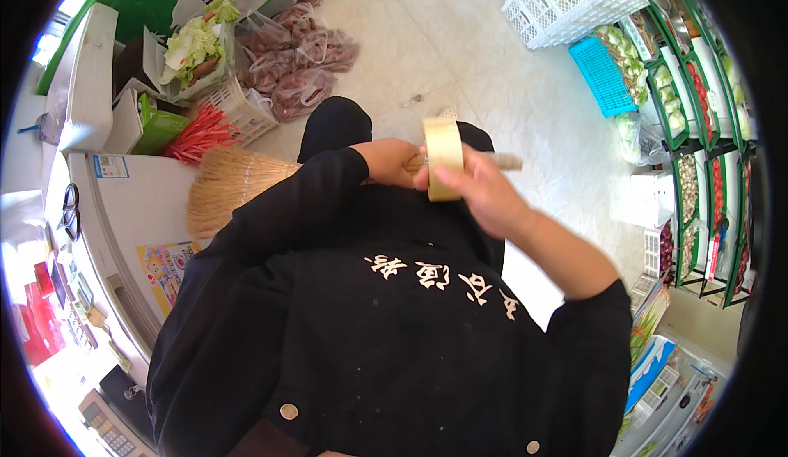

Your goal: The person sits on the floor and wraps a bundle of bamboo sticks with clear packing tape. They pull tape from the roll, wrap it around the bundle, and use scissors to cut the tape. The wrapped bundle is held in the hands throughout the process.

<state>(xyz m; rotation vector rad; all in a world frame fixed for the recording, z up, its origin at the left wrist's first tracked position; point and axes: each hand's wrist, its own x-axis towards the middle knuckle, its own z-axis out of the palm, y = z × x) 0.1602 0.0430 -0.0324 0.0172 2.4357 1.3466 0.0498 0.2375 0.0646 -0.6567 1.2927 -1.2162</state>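
A straw hand broom (231, 186) lies across my lap, its bristles fanned out to the left and its short handle pointing right. My left hand (391, 162) is closed around the handle, close to the roll of tape. In my right hand (489, 192) is a wide roll of pale yellow packing tape (444, 161), held on edge against the handle with the thumb on its near side. The handle's end (508, 161) sticks out to the right past the right hand. Whether a strip of tape is stuck to the handle cannot be seen behind the roll.
At left stand a white cabinet (126, 201) with scissors (71, 212) on it, a bundle of red strips (203, 133) and a crate of leafy vegetables (194, 50). Plastic bags of produce (301, 56) sit on the floor. White (572, 1) and blue baskets (606, 75) adjoin vegetable racks (708, 149) at right.
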